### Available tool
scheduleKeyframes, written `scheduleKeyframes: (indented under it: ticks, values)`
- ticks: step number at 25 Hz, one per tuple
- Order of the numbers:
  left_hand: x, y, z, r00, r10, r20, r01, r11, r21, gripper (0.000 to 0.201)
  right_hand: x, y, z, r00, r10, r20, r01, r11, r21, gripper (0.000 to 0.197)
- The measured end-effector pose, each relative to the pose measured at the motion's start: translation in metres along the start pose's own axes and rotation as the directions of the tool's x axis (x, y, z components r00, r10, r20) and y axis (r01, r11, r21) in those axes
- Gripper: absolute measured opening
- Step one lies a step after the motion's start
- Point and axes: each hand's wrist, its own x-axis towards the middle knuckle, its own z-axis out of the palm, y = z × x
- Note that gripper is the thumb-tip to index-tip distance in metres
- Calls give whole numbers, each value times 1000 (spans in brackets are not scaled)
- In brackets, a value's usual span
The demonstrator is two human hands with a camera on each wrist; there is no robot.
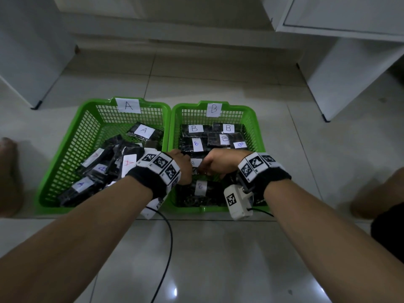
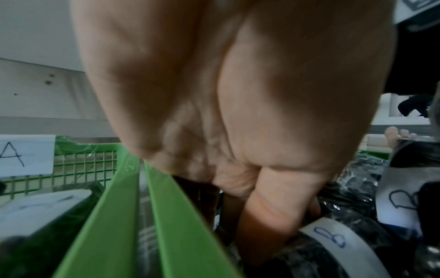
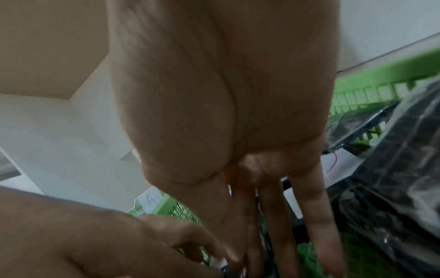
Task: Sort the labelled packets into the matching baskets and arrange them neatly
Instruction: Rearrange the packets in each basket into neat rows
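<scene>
Both hands reach into green basket B [image 1: 251,119]
Left hand [image 1: 182,166] and right hand [image 1: 218,162], fingers curled, grips unclear, flank a B packet [image 1: 195,162] mid-basket

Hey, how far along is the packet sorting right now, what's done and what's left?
Sorting looks mostly done: no packets lie on the floor, and every readable label matches its basket. In hand: the left hand and right hand are both down in basket B, working on B packets. Left: basket A is a jumbled heap of A packets, so tidying remains.
</scene>
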Motion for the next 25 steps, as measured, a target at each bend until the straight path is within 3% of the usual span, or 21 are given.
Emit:
scheduleKeyframes:
  ticks: [5,8,11,13,16,19,22,25]
  values:
    - [-10,4,-9,999,33,-3,-33,999,-26,45,-7,6,-1,1000,21,-16,-19,995,99,25]
    - [-13,-2,-15,994,100,-53,-107,983,-149,35,-8,6,14,999,38,0,-38,999,-39,40]
    - [-18,-7,-16,987,162,-15,-161,956,-245,35,-10,5,21,999,32,-39,-35,995,-89,28]
    - [-21,-8,-12,985,171,-25,-172,961,-216,41,-14,4,20,998,34,-57,-39,995,-89,23]
    - [-24,-5,-6,981,167,-98,-183,963,-196,42,-18,4,23,999,41,-22,-43,994,-105,41]
    - [-28,-7,-9,980,144,-137,-177,945,-275,44,-16,9,24,997,56,-45,-58,997,-47,51]
    - [-29,-12,-6,983,105,-150,-161,889,-429,56,-14,18,22,996,31,-81,-25,997,73,41]
    - [-27,-14,-2,976,126,-176,-191,884,-426,62,-15,24,19,992,-10,-123,37,976,216,39]
